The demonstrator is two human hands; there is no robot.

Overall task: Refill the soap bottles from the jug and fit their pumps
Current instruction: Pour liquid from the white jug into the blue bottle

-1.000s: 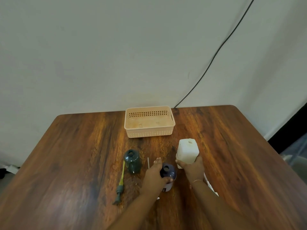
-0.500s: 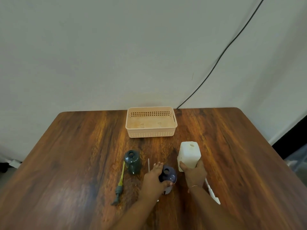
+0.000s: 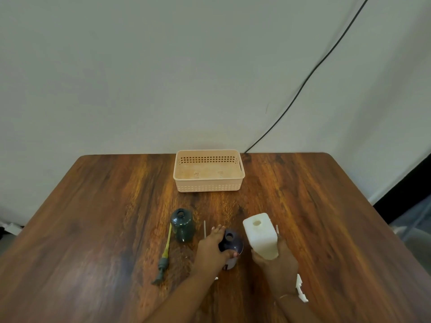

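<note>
jug (image 3: 261, 236) tilted in the right hand (image 3: 275, 264), fingers wrapped round its base; left hand (image 3: 211, 249) fingers grip the open purple bottle (image 3: 231, 243) on the worktop (image 3: 93, 217)

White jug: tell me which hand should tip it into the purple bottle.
The right hand. It already grips the white jug from below, just right of the purple bottle. The left hand clasps that bottle, so it is better kept steadying it.
</note>
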